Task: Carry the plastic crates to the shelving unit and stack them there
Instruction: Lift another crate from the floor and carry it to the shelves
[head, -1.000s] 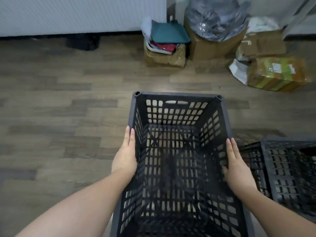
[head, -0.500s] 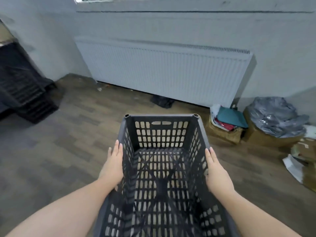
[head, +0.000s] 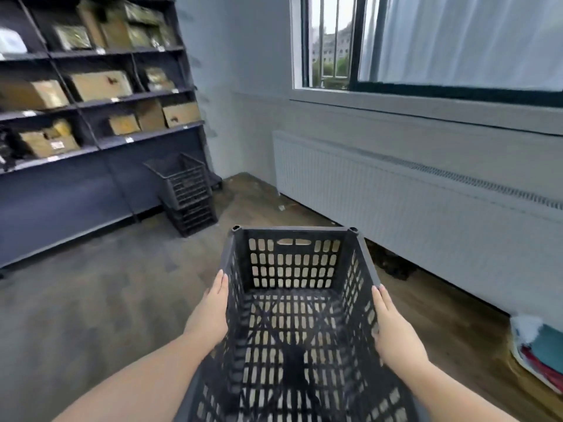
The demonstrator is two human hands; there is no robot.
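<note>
I hold a black slatted plastic crate (head: 294, 263) off the floor in front of me, its open top facing up and nothing inside. My left hand (head: 210, 312) presses flat against its left wall and my right hand (head: 393, 327) against its right wall. Ahead to the left, a stack of similar black crates (head: 185, 193) stands on the floor at the right end of a dark shelving unit (head: 91, 141) loaded with cardboard boxes.
A long white radiator (head: 396, 202) runs along the right wall under a window (head: 426, 41). A box of coloured items (head: 542, 357) sits on the floor at far right. Wood-look floor (head: 106, 284) lies between me and the shelves.
The view has swung up and to the left while I carry the crate: the boxes on the floor left the view, and the shelving unit and the crate stack came into it. Both hands keep their hold.
</note>
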